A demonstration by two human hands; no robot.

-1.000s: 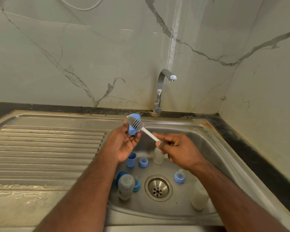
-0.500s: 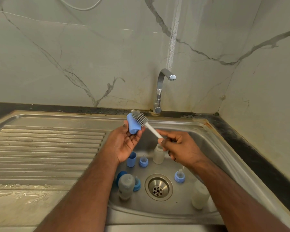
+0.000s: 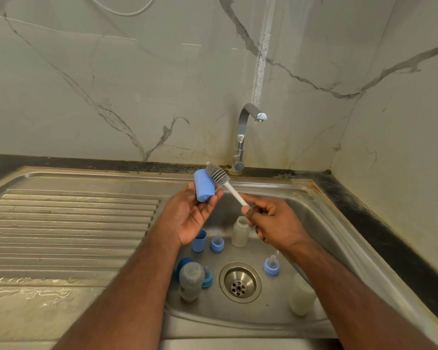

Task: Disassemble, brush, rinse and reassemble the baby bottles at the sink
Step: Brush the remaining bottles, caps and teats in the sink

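Observation:
My left hand (image 3: 187, 218) holds a blue bottle cap (image 3: 204, 185) between thumb and fingertips above the sink. My right hand (image 3: 273, 223) grips the white handle of a grey bottle brush (image 3: 218, 174), whose bristle head lies against the cap's right side. In the sink basin (image 3: 314, 223) stand an open bottle (image 3: 240, 232), a second blue cap (image 3: 199, 240) and a blue nipple ring (image 3: 217, 243). Another nipple ring (image 3: 271, 267) sits right of the drain. A bottle (image 3: 191, 280) stands front left, a milky bottle (image 3: 302, 296) front right.
The chrome tap (image 3: 243, 137) rises behind the basin, no water running. The ribbed steel drainboard (image 3: 68, 223) spreads to the left, wet near its front. The drain (image 3: 239, 285) is in the basin's middle. Marble walls close the back and right.
The cap and brush have risen and shifted slightly left. The brush head has slid from the cap's front to its right side.

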